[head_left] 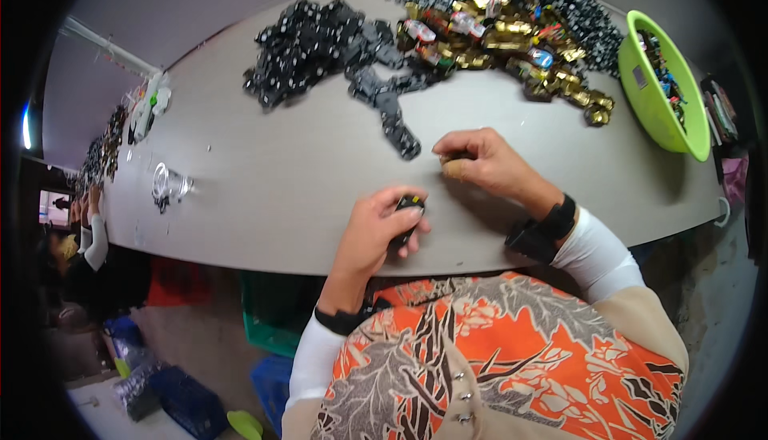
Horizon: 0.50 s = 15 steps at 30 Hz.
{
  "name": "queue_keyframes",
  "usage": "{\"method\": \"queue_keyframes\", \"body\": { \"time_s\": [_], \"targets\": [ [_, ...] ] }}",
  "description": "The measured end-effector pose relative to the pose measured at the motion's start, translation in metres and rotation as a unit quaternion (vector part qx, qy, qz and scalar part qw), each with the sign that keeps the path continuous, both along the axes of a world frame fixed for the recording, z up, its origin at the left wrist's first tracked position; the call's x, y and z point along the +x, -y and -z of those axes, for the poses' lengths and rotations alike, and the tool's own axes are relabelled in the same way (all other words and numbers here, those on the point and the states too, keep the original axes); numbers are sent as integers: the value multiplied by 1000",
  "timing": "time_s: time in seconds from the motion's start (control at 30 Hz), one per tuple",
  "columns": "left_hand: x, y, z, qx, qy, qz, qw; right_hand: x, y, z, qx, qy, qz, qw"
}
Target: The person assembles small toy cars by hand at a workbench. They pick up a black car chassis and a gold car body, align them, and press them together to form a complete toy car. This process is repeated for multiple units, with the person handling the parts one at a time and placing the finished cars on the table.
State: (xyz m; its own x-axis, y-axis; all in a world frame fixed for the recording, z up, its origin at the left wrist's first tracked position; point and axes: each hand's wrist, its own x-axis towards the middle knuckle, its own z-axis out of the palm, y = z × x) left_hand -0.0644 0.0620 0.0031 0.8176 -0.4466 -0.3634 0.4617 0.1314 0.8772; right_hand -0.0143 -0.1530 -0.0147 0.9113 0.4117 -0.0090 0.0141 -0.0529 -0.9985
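Observation:
My left hand (376, 230), low over the table's near edge, is closed around a small black plastic piece (410, 202) with a yellow mark on top. To its right and a little farther off, my right hand (494, 166) pinches a small dark piece (456, 157) between thumb and fingers; most of it is hidden. A string of flat black plastic parts (390, 120) trails from a black heap (308, 48) toward my hands. Beyond my right hand lie shiny gold pieces (512, 38), some with coloured fronts, looking like toy car bodies.
Many tiny black-and-grey parts (560, 0) are spread along the far edge. A lime-green basin (668, 108) of colourful pieces tilts at the right. At the left stands a clear plastic cup (170, 182). Another person (94, 232) works at the far left; a green crate (268, 312) is below the table.

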Motion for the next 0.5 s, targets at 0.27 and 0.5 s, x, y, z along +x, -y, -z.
{"method": "queue_keyframes", "body": {
  "time_s": [0.27,0.5],
  "targets": [
    [-82,-107,-10,86,19,-71,994,66,36,-3,-177,232,222,931],
    [-135,-165,29,520,130,-108,838,113,12,-8,-270,426,253,826]
  ]
}}
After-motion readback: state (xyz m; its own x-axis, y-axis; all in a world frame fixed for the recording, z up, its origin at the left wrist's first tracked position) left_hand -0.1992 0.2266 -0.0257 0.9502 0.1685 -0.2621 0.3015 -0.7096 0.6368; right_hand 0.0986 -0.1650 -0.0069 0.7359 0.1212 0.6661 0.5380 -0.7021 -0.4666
